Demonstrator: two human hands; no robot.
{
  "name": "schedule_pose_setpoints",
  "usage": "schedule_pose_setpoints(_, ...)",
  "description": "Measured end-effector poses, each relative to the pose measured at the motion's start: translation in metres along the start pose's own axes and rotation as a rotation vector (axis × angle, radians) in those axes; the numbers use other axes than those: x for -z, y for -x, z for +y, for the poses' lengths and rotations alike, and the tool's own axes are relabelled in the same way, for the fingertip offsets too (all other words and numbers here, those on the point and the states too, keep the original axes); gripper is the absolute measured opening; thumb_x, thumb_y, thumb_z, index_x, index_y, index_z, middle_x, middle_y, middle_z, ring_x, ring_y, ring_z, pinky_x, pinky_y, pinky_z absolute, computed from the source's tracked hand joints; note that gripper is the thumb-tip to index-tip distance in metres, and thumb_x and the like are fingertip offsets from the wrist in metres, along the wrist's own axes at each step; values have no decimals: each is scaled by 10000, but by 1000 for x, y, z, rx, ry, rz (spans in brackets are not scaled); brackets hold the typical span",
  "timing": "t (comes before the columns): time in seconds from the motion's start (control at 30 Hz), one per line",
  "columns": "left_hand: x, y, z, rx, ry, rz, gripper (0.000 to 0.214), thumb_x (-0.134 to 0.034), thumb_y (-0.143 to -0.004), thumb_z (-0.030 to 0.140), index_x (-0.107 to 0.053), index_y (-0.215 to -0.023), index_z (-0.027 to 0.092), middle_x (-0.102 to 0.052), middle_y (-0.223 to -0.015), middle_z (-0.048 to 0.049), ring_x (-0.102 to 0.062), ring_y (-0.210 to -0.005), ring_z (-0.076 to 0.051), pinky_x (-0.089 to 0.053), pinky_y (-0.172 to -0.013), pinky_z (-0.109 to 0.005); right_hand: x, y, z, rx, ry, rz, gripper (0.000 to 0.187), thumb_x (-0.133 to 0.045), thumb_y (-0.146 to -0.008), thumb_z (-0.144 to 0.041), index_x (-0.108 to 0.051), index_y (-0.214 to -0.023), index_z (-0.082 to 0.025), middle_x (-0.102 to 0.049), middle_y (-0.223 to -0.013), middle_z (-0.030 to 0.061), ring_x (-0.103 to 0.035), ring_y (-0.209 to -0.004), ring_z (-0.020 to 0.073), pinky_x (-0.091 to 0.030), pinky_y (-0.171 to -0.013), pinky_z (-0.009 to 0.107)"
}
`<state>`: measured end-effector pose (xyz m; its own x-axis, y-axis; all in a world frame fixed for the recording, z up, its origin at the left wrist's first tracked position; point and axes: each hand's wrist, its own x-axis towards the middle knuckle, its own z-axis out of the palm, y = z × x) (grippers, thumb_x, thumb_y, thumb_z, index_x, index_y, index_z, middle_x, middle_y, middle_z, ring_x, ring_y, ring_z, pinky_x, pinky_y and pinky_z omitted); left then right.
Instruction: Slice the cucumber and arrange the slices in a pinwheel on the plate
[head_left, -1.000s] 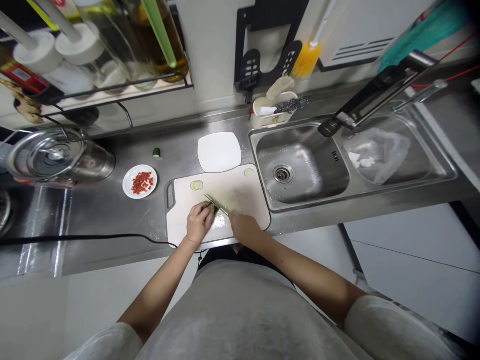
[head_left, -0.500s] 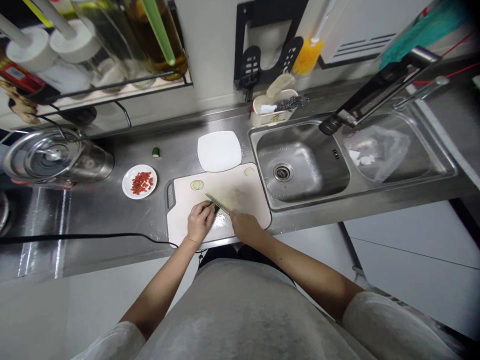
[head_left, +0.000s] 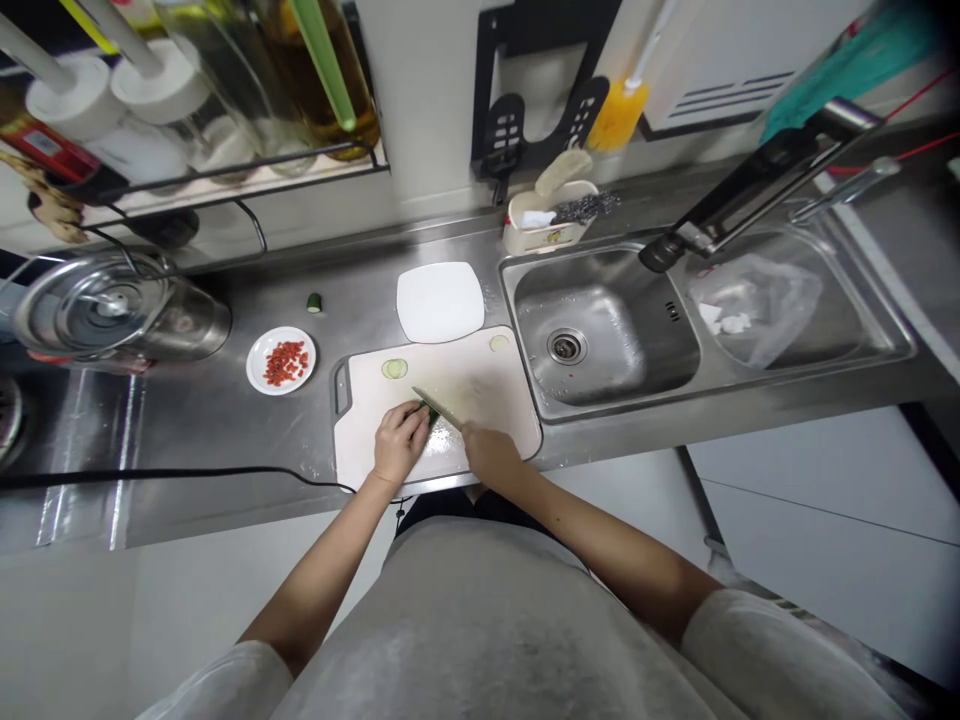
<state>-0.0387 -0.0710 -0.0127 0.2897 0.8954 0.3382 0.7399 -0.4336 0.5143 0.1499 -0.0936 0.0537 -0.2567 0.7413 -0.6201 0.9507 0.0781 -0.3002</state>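
Note:
On the pale cutting board (head_left: 367, 430), my left hand (head_left: 400, 440) is closed over a dark green cucumber piece (head_left: 434, 414), most of which its fingers hide. My right hand (head_left: 491, 455) grips a kitchen knife (head_left: 442, 408) by the handle. The blade slants up and left across the board, against the cucumber close to my left fingertips. Thin cucumber slices (head_left: 394, 369) lie overlapping at the board's upper left. Another slice (head_left: 499, 343) is at its upper right corner.
Behind the board lies a white square plate (head_left: 440, 300). A small round plate (head_left: 260, 375) with red bits stands left, near a cucumber end (head_left: 314, 302). To the right are a steel sink (head_left: 615, 385) and a faucet (head_left: 720, 200). A black cable (head_left: 225, 472) crosses the counter.
The view has shifted very slightly. Both hands stay almost in place, the knife still at the cucumber.

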Motion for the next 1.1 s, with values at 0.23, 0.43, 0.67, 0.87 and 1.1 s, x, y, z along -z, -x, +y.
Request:
schedule_pose_setpoints(0.23, 1, 2, 4, 4, -10, -16, 217, -512, -912, 288, -686, -1022, 220, -667, -1052, -82, -615, -976, -190, -509, -876, -344, 0, 7, 4, -9, 25, 55, 285, -329, -955, -196, -540, -1136, -134, -688, -934, 129, -667, -920, 223, -469, -735, 288)
schedule_pose_setpoints(0.43, 10, -3, 17, 158, 23, -36, 264, -487, -927, 338, -604, -1124, 206, -671, -1046, -78, -611, -976, -206, -493, -880, -353, 7, 21, 22, -23, 63, 216, 387, -332, -972, -389, -521, -1241, -184, -685, -1008, 100, -650, -880, 229, -429, -706, 303)
schedule_pose_setpoints(0.67, 15, -30, 34, 235, -10, 33, 340, -522, -897, 393, -603, -1181, 225, -560, -1222, -121, -500, -1170, -270, -419, -984, -443, 13, 27, 31, 11, 219, 300, 497, -420, -956, -384, -416, -1398, -156, -658, -1035, 138, -595, -982, 245, -386, -801, 323)
schedule_pose_setpoints(0.87, 19, -49, 30, 163, -60, -77, 257, -562, -873, 403, -685, -1051, 265, -558, -1231, -98, -444, -1206, -291, -339, -1026, -524, 13, 30, 33, 28, 282, 330, 516, -499, -928, -357, -408, -1399, -168, -650, -1023, 123, -583, -975, 237, -386, -794, 319)
schedule_pose_setpoints(1.1, 14, -51, 33, 222, 51, -109, 85, -635, -806, 283, -689, -861, 247, -637, -1041, -58, -548, -1040, -237, -401, -955, -439, 11, 33, 41, 47, 308, 342, 495, -550, -904, -343, -456, -1358, -170, -661, -977, 111, -599, -954, 233, -391, -773, 315)
